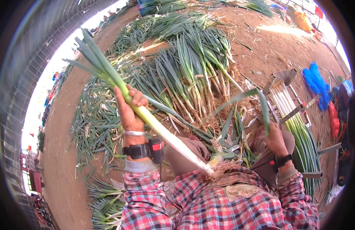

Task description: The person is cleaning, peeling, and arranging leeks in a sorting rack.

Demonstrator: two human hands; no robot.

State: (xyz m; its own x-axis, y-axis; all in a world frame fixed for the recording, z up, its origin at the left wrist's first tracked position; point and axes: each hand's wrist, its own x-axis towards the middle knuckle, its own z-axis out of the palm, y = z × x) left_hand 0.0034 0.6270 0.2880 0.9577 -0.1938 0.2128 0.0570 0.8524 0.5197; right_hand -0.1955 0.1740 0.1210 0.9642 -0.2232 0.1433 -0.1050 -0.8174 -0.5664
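Observation:
My left hand [131, 107] grips a thick green onion stalk [163, 130] at its pale green part. The stalk lies slanted, its dark leaves up at the left and its root end against my checked shirt. My right hand [275, 139], over my right knee, is closed on a loose green leaf [263, 110] that bends over to the left. Between my knees lie peeled leaves and dry sheaths [223, 146]. Beside my right knee, a metal rack [292, 113] holds a bundle of cleaned green onions [299, 135], white ends towards the top.
A heap of untrimmed green onions with roots [192, 74] lies on the dirt ground ahead. Cut leaves [100, 120] are strewn at the left, and more onions [107, 201] lie at the lower left. Blue plastic [318, 84] and a red bag [333, 119] are at the far right.

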